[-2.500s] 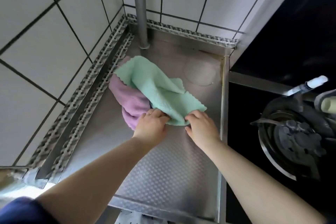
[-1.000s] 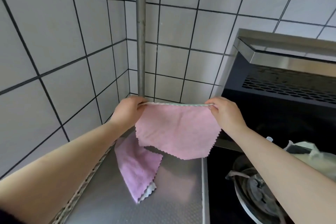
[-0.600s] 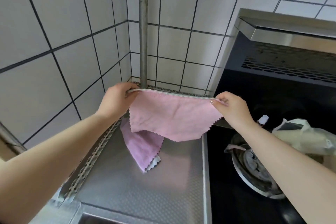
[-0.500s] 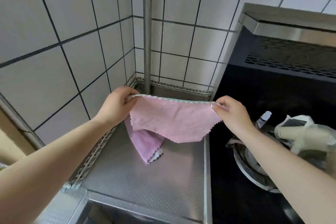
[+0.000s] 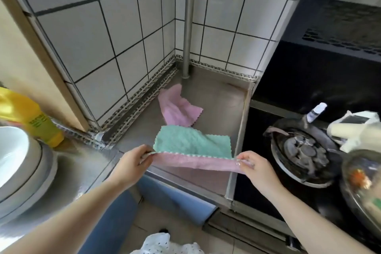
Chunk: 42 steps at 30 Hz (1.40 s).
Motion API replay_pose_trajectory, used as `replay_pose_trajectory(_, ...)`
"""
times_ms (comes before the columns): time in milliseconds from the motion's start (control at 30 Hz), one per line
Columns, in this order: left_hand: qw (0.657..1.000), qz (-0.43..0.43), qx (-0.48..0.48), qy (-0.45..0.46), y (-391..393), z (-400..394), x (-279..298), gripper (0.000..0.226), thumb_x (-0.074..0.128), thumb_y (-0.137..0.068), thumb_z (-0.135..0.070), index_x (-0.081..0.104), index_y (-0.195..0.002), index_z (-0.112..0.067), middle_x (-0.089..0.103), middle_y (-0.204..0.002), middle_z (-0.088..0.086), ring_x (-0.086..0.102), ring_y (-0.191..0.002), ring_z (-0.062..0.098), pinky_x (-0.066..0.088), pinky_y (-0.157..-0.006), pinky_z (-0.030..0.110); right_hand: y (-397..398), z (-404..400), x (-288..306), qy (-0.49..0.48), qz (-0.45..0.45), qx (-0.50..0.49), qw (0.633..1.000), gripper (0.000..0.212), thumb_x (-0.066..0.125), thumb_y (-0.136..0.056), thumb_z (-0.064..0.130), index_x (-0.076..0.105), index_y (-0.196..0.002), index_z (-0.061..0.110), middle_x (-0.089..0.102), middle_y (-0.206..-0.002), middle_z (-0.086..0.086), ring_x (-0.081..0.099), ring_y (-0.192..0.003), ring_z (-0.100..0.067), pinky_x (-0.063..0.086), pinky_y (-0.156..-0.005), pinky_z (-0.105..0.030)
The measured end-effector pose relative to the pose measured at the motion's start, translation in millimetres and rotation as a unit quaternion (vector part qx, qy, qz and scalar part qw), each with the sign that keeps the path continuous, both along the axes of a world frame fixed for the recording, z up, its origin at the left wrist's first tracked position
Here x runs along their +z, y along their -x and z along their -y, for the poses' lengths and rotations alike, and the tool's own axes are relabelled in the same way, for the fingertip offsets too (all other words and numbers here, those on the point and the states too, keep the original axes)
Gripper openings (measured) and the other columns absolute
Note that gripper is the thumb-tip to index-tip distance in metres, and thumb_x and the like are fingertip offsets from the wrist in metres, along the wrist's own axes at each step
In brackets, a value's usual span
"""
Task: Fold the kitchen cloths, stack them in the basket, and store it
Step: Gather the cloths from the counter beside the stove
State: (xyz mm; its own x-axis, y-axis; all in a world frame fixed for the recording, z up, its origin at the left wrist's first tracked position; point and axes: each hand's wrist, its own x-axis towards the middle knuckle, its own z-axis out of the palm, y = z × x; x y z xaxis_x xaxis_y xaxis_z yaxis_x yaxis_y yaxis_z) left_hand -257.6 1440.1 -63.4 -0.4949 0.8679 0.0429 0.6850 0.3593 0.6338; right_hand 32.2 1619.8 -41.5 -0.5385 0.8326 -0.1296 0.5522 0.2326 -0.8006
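Observation:
A two-sided cloth [image 5: 191,144], green on top and pink beneath, is stretched low over the front of the steel counter [image 5: 218,99]. My left hand [image 5: 134,161] pinches its near left corner and my right hand [image 5: 253,167] pinches its near right corner. The far half of the cloth lies on the counter. A crumpled pink cloth [image 5: 177,109] rests farther back near the tiled corner. No basket is in view.
A metal pipe [image 5: 188,20] rises from the counter's back corner. A black hob with a gas burner [image 5: 303,150] lies to the right, with a white wrapped item [image 5: 354,130] and a glass lid [image 5: 362,187]. A yellow bottle [image 5: 33,117] and white bowl [image 5: 10,152] sit left.
The cloth was held up hanging, pink side facing me. Both hands have brought it down and toward me, so it now lies flat on the counter, green side up.

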Motion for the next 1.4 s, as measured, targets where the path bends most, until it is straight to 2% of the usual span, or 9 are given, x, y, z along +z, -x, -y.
replay_pose_trajectory(133,0.998,0.019,0.035,0.039,-23,17,-17,0.014,0.056,-0.090,-0.012,0.063,-0.102,-0.013,0.064,-0.094,-0.002,0.058,-0.087,0.017,0.037,-0.069,0.025,-10,12,-23,0.029,0.038,-0.005,0.999,0.022,0.058,-0.085,0.008,0.064,-0.077,0.028,0.067,-0.079,0.009,0.060,-0.076,-0.005,0.041,-0.056,-0.008)
replay_pose_trajectory(300,0.994,0.054,0.065,0.064,-24,21,-30,0.018,0.055,-0.091,-0.018,0.063,-0.107,-0.014,0.064,-0.100,-0.002,0.056,-0.089,0.015,0.040,-0.073,0.025,-10,12,-37,0.057,0.064,-0.002,0.996,0.010,0.060,-0.088,0.013,0.064,-0.085,0.022,0.067,-0.090,0.008,0.060,-0.088,-0.005,0.047,-0.061,-0.020)
replay_pose_trajectory(533,0.985,0.111,0.129,0.040,-9,-6,-35,0.013,0.059,-0.090,-0.022,0.063,-0.097,-0.012,0.063,-0.086,0.002,0.058,-0.082,0.022,0.041,-0.065,0.029,17,-8,-47,0.057,0.073,-0.050,0.994,0.014,0.058,-0.088,0.010,0.064,-0.087,0.023,0.064,-0.092,0.007,0.056,-0.082,-0.001,0.040,-0.064,-0.015)
replay_pose_trajectory(633,0.977,0.145,0.151,0.046,-2,-22,-38,0.018,0.058,-0.091,-0.025,0.062,-0.091,-0.007,0.061,-0.079,0.008,0.055,-0.073,0.026,0.041,-0.063,0.033,33,-23,-50,0.052,0.077,-0.072,0.993,0.013,0.058,-0.088,0.011,0.066,-0.092,0.020,0.065,-0.093,0.004,0.058,-0.082,-0.007,0.041,-0.063,-0.015)
replay_pose_trajectory(800,0.967,0.182,0.166,0.061,13,-44,-46,0.018,0.056,-0.092,-0.028,0.061,-0.089,-0.011,0.060,-0.075,0.007,0.054,-0.064,0.025,0.050,-0.057,0.039,56,-46,-57,0.055,0.111,-0.084,0.989,0.013,0.056,-0.088,0.015,0.066,-0.095,0.018,0.065,-0.089,0.006,0.060,-0.080,-0.017,0.046,-0.064,-0.024)
replay_pose_trajectory(900,0.967,0.179,0.166,0.073,21,-57,-50,0.014,0.056,-0.091,-0.027,0.061,-0.087,-0.013,0.059,-0.072,0.004,0.057,-0.066,0.027,0.052,-0.057,0.041,67,-58,-61,0.059,0.130,-0.094,0.985,0.012,0.054,-0.088,0.017,0.064,-0.094,0.021,0.062,-0.080,0.011,0.057,-0.075,-0.016,0.042,-0.059,-0.021)
replay_pose_trajectory(967,0.968,0.174,0.163,0.077,25,-63,-52,0.013,0.056,-0.091,-0.026,0.060,-0.090,-0.015,0.059,-0.073,0.002,0.058,-0.067,0.026,0.049,-0.055,0.035,71,-63,-64,0.060,0.143,-0.093,0.984,0.013,0.052,-0.088,0.017,0.063,-0.092,0.023,0.059,-0.076,0.016,0.055,-0.073,-0.012,0.040,-0.055,-0.019)
replay_pose_trajectory(1133,0.970,0.163,0.155,0.090,36,-80,-58,0.010,0.055,-0.092,-0.026,0.059,-0.092,-0.016,0.056,-0.073,-0.007,0.057,-0.071,0.022,0.051,-0.061,0.033,79,-76,-75,0.068,0.183,-0.095,0.976,0.012,0.049,-0.088,0.020,0.060,-0.091,0.025,0.058,-0.078,0.015,0.051,-0.068,-0.002,0.035,-0.052,-0.020)
replay_pose_trajectory(1400,0.966,0.147,0.152,0.151,45,-88,-68,0.012,0.051,-0.092,-0.028,0.058,-0.093,-0.018,0.061,-0.084,0.002,0.062,-0.075,0.028,0.054,-0.061,0.035,87,-85,-88,0.055,0.200,-0.089,0.974,0.013,0.053,-0.087,0.022,0.065,-0.092,0.024,0.067,-0.092,0.007,0.056,-0.080,-0.014,0.037,-0.060,-0.024)
